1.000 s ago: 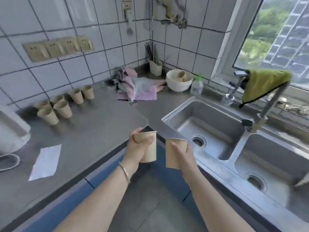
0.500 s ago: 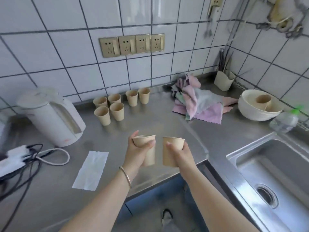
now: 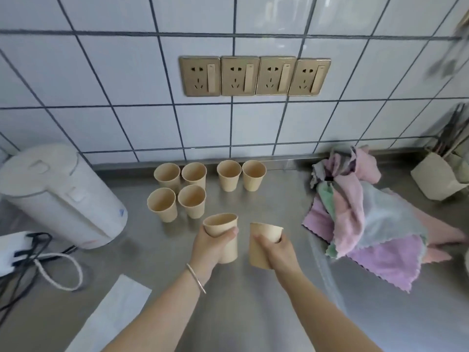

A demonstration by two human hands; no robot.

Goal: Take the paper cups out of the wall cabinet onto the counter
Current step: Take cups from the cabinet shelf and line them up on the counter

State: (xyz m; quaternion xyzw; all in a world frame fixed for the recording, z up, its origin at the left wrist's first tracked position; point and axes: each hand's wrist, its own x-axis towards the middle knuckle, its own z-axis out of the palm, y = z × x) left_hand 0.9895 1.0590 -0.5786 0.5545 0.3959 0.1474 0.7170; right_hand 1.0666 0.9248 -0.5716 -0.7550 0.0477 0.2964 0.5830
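Observation:
My left hand (image 3: pixel 210 246) grips a tan paper cup (image 3: pixel 223 231) upright over the steel counter (image 3: pixel 253 313). Just to its right, my right hand (image 3: pixel 276 250) grips a second paper cup (image 3: pixel 261 243), also upright. Both cups hang just in front of several empty paper cups (image 3: pixel 193 189) that stand in rows on the counter near the tiled wall. The wall cabinet is out of view.
A white electric kettle (image 3: pixel 61 196) stands at the left with cables (image 3: pixel 33 262) beside it. A white paper sheet (image 3: pixel 109 316) lies front left. A heap of pastel cloths (image 3: pixel 368 217) lies at the right, and a utensil holder (image 3: pixel 441 179) stands behind it. Sockets (image 3: pixel 253 76) line the wall.
My view has swung left from the sink to the counter and wall. Both hands have carried their cups forward over the counter, close to the standing cups.

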